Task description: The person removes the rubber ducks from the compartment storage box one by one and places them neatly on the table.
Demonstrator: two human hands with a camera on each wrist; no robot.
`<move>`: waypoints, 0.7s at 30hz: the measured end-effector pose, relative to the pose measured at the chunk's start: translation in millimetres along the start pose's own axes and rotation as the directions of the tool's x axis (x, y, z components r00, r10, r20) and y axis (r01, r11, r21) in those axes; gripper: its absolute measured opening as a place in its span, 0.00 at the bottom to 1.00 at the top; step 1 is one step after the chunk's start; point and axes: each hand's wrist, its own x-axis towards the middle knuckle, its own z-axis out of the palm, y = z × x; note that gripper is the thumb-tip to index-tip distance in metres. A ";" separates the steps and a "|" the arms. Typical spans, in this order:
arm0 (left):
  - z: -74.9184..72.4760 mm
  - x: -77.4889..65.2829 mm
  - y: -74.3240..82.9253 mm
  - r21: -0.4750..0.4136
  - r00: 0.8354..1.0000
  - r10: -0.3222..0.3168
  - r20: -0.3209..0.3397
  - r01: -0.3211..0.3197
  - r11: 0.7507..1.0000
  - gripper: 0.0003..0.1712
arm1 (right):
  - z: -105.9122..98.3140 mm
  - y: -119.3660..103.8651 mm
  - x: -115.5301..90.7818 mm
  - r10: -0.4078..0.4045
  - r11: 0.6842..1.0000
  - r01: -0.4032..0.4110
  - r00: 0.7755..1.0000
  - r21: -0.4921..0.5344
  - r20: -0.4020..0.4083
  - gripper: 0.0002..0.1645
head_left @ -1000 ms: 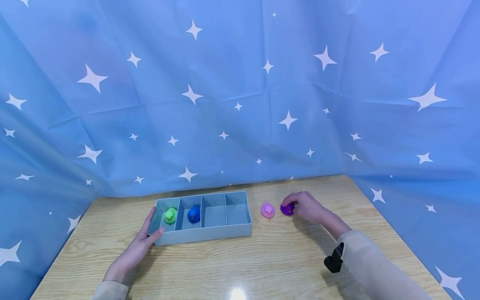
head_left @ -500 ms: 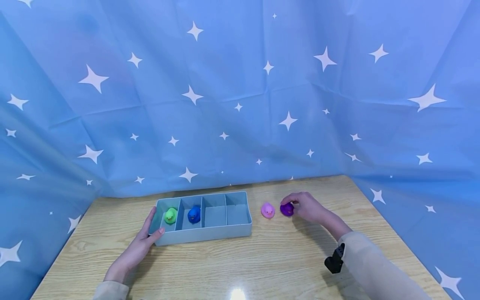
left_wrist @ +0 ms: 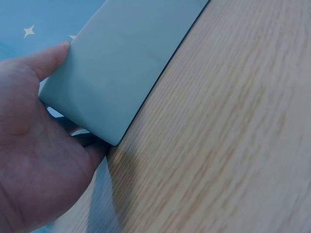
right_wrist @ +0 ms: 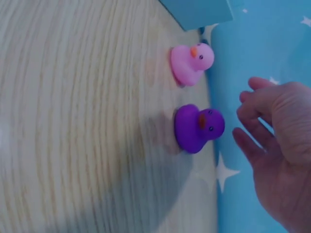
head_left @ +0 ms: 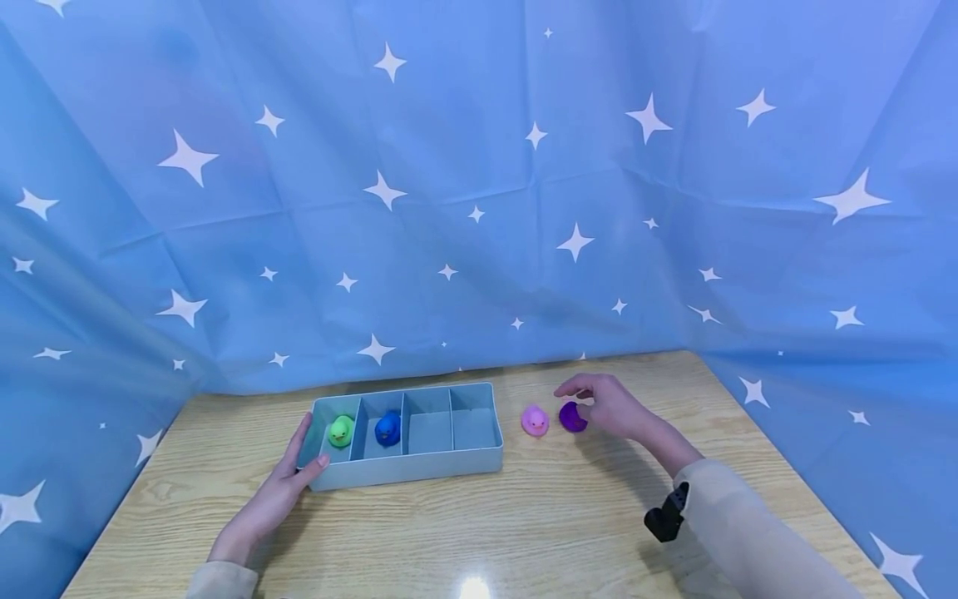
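My left hand (head_left: 271, 497) grips the left end of a grey-blue divided box (head_left: 407, 472), thumb at the front rim and fingers along the end wall. A green rubber duck (head_left: 340, 431) sits in the leftmost compartment, and a blue rubber duck (head_left: 387, 428) in the one beside it. Right of the box, my right hand (head_left: 612, 409) hovers over a purple rubber duck (head_left: 571, 418), with loosely bent fingers. In the right wrist view a gap shows between those fingers and the purple duck, which stands upright on the table.
A pink rubber duck (head_left: 535, 421) stands between the box and the purple duck. All this is on a pale wooden table (head_left: 449, 532), with a blue star-patterned cloth (head_left: 464, 166) hanging behind it and down both sides.
The fingers of my right hand have let go of the purple duck and lifted slightly off it. My left hand and the box have stayed put.
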 end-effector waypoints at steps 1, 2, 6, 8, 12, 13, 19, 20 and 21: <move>0.0 -0.1 -0.1 0.000 1.000 0.000 0.000 0.000 1.000 0.49 | 0.0 -2.3 0.9 -0.006 1.000 0.006 1.000 -0.002 -0.007 0.21; -0.2 0.1 -0.3 -0.002 1.000 0.000 0.001 0.000 1.000 0.49 | 0.1 -4.8 2.2 -0.012 1.000 0.012 1.000 -0.003 -0.012 0.22; -0.5 0.0 -1.3 0.003 1.000 0.009 -0.005 -0.009 1.000 0.49 | 1.5 -15.9 9.0 -0.035 0.999 0.035 0.999 0.000 -0.023 0.22; -0.4 -0.3 -2.0 0.002 1.000 0.017 -0.008 -0.017 1.000 0.49 | 2.7 -22.5 13.2 -0.046 0.999 0.047 0.999 0.017 -0.023 0.22; -0.1 -0.2 -2.2 0.001 1.000 0.028 -0.010 -0.028 1.000 0.49 | 7.8 -36.9 21.7 -0.056 0.996 0.057 0.998 0.067 -0.015 0.22; 0.0 -0.1 -2.2 0.002 1.000 0.029 -0.010 -0.029 1.000 0.48 | 9.7 -40.5 24.1 -0.062 0.994 0.063 0.998 0.085 -0.010 0.22; 0.8 0.3 -2.4 0.003 1.000 0.020 -0.018 -0.020 1.000 0.48 | 26.1 -62.3 37.2 -0.092 0.980 0.086 0.995 0.177 0.026 0.22; 1.0 0.2 -2.4 0.002 1.000 0.017 -0.019 -0.017 1.000 0.48 | 29.2 -66.0 38.9 -0.084 0.980 0.076 0.996 0.186 0.033 0.22; 1.3 0.2 -2.3 0.002 1.000 0.017 -0.019 -0.017 1.000 0.48 | 32.3 -69.5 40.7 -0.078 0.978 0.069 0.996 0.196 0.040 0.21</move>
